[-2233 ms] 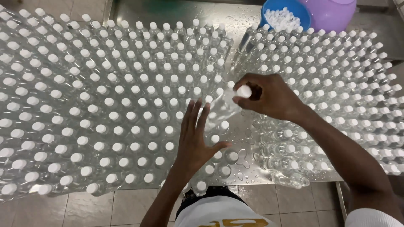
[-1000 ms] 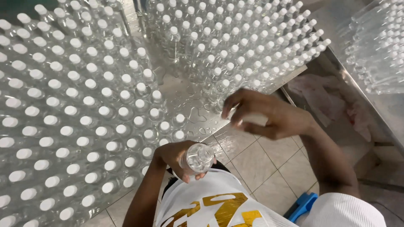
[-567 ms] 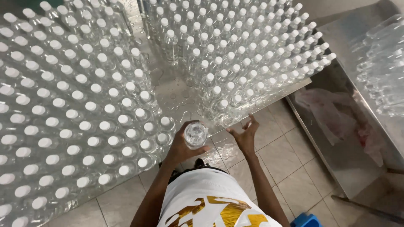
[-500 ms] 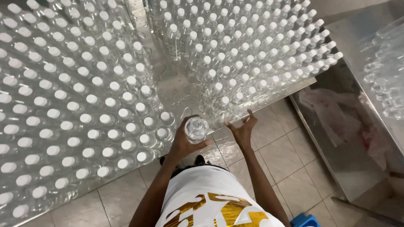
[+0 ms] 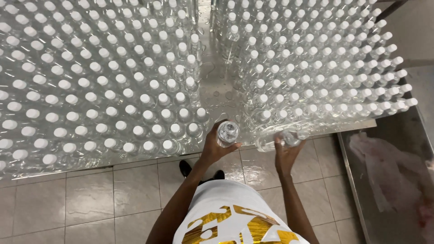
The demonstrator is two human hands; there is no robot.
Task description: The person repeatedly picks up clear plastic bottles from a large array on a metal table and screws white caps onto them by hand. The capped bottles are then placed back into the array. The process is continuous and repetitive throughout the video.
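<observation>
Clear plastic bottles with white caps [image 5: 97, 86] crowd the wet steel table [image 5: 212, 77] in two blocks, a bare wet strip between them. At the near edge of that strip my left hand [image 5: 212, 147] is curled around an uncapped bottle [image 5: 227, 132], held upright over the table's edge. To its right, my right hand [image 5: 284, 153] reaches up with fingers spread under a tilted bottle [image 5: 278, 139] at the right block's [image 5: 316, 68] front corner, touching it but not closed around it.

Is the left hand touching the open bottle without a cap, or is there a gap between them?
Touching. The head view shows the left hand with its fingers wrapped around the uncapped bottle, with no gap visible at the table edge.
</observation>
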